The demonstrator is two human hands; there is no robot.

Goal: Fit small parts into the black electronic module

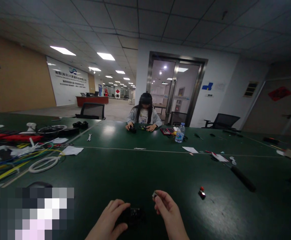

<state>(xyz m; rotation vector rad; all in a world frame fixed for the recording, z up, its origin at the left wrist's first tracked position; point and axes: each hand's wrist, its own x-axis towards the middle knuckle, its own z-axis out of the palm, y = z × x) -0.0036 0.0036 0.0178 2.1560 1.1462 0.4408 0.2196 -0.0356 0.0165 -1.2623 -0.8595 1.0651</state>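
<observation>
At the bottom of the view, my left hand [110,218] curls around the left side of a dark device [135,215] lying on the table. A small shiny part shows on its top edge; its exact kind is too dark to make out. To the right of it, my right hand [169,211] is raised a little, apart from the device. Between its thumb and forefinger it pinches a small silvery metal piece [154,194]. A small red and black object [202,193] lies on the table further right.
The dark green table [125,170] carries tangled cables [44,164] at left and a wrench [89,137] farther back. A dark-handled tool [242,179] lies at right. Across the table, beside a water bottle [180,133], another person [144,115] sits handling small dark things.
</observation>
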